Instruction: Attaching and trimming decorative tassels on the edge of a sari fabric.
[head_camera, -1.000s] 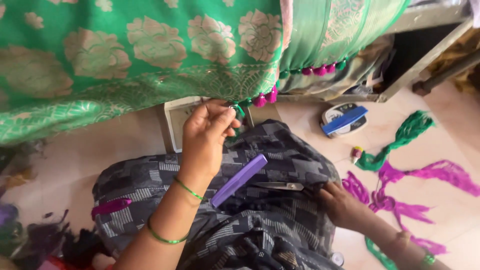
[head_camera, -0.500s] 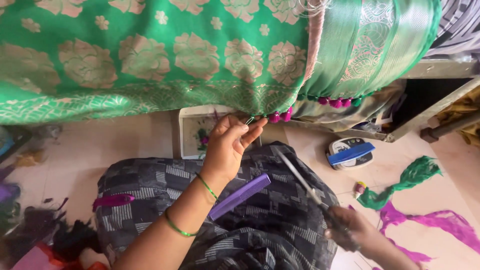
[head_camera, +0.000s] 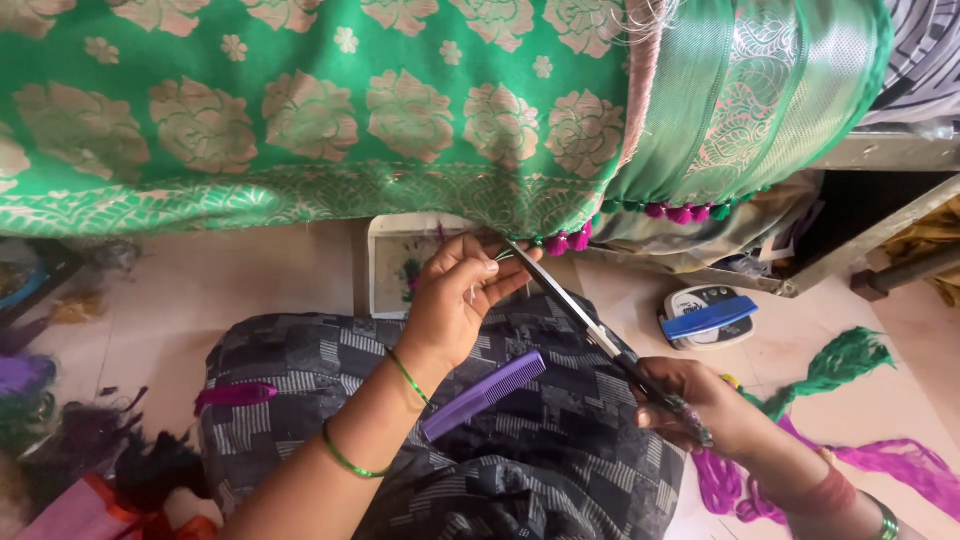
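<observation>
Left hand (head_camera: 455, 300) pinches threads at the lower hem of the green cloth (head_camera: 330, 110), fingers pressed together just below the patterned border. Right hand (head_camera: 700, 405) is closed around the handles of the scissors (head_camera: 575, 315), blades pointing up-left, tips right at the pinched spot near the pink tassels (head_camera: 570, 240). Purple comb (head_camera: 485, 395) lies on the dark checked fabric (head_camera: 530, 450) over the lap, between both forearms. Pale tiled floor (head_camera: 250, 290) below, a shallow white tray (head_camera: 395, 265) under the hem. Blue comb (head_camera: 708, 318) sits on a small white device (head_camera: 685, 305) to the right. Green thread bundle (head_camera: 835, 365) and magenta threads (head_camera: 900, 465) lie on the floor at right. Thread scraps (head_camera: 90, 440) cluttered at left.
</observation>
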